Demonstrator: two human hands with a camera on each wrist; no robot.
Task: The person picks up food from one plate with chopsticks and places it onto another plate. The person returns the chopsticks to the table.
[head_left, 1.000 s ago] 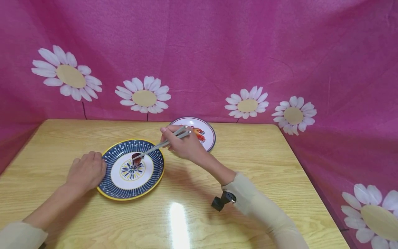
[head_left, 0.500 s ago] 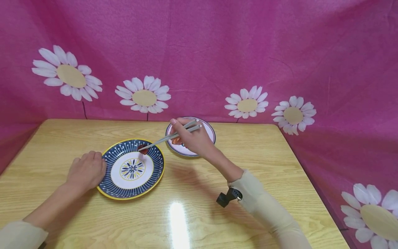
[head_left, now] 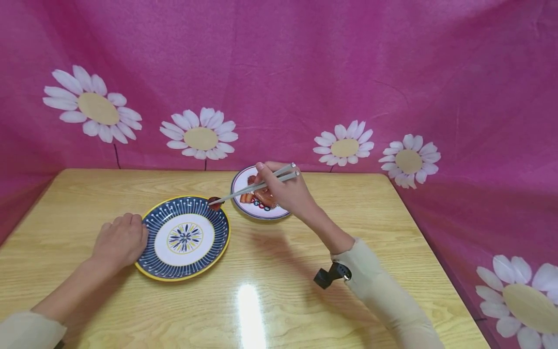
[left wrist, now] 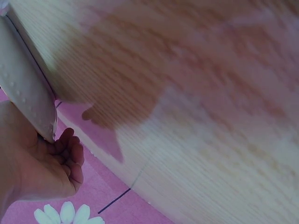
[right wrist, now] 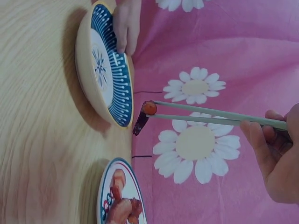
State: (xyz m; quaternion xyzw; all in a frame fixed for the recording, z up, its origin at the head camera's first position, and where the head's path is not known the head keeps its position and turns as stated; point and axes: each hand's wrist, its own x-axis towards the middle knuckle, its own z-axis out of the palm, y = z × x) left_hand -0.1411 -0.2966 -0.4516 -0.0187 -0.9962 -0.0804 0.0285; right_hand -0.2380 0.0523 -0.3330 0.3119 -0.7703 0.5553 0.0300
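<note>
A blue-and-white patterned plate [head_left: 185, 242] with a yellow rim sits left of the table's middle. My left hand [head_left: 122, 241] holds its left edge, fingers curled at the rim in the left wrist view. My right hand [head_left: 289, 191] grips a pair of pale chopsticks [head_left: 244, 191]. Their tips pinch a dark red-brown piece of food [right wrist: 145, 114] with a round orange end. In the right wrist view that piece hangs in the air, apart from both plates; in the head view it appears over the patterned plate's upper right rim.
Behind and to the right stands a smaller white plate [head_left: 240, 184] holding several reddish-brown food pieces [right wrist: 122, 210], partly hidden by my right hand. A pink curtain [head_left: 279, 72] with white daisies hangs behind the wooden table [head_left: 348, 218].
My right hand has moved right, carrying the food piece in the chopsticks from over the patterned plate's middle to its upper right rim. The left hand stays on the plate.
</note>
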